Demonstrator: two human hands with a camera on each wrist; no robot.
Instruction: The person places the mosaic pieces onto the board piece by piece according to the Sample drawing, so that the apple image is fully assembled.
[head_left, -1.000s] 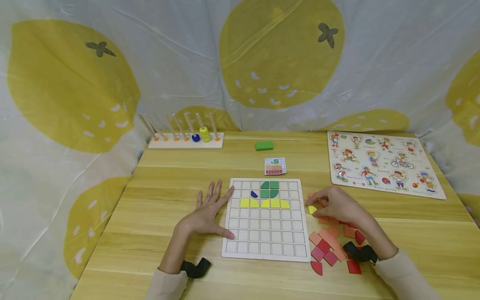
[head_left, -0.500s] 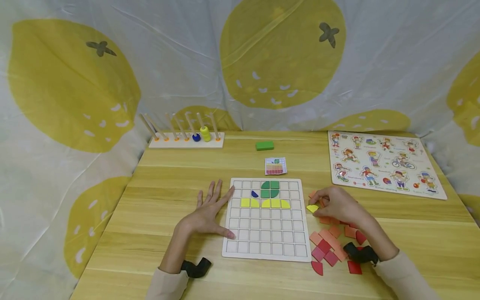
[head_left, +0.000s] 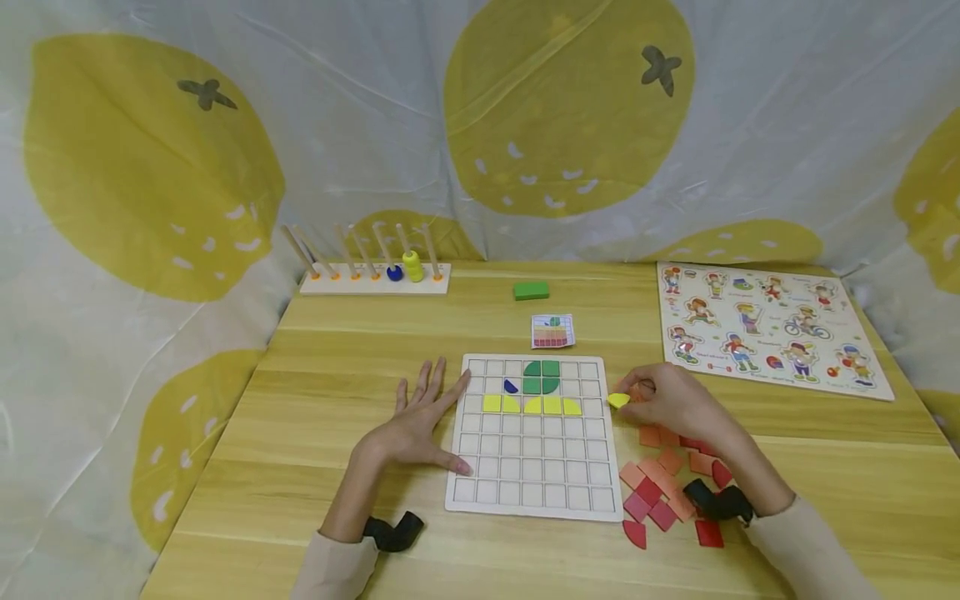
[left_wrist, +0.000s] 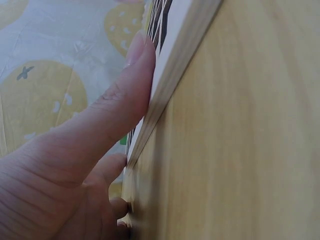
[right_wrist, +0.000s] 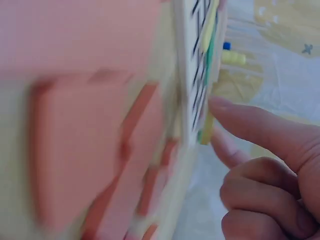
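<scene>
A yellow quarter-round tile (head_left: 618,401) is pinched between thumb and index finger of my right hand (head_left: 671,402), just off the right edge of the grid board (head_left: 520,473). In the right wrist view the yellow tile (right_wrist: 207,129) is seen edge-on at the fingertips. My left hand (head_left: 412,427) lies spread at the board's left side, thumb and index finger touching its border; the left wrist view shows the thumb (left_wrist: 120,100) on the edge. On the board are green tiles (head_left: 542,377), a blue piece (head_left: 511,387) and a row of yellow tiles (head_left: 552,406).
Loose orange and red tiles (head_left: 651,492) lie right of the board, partly under my right arm. Behind it are a small pattern card (head_left: 552,332) and a green block (head_left: 531,291). A peg rack (head_left: 375,281) stands back left; a picture puzzle board (head_left: 772,329) lies back right.
My right hand has lifted the yellow tile and moved it slightly away from me and left, towards the board's edge. The left hand keeps its place.
</scene>
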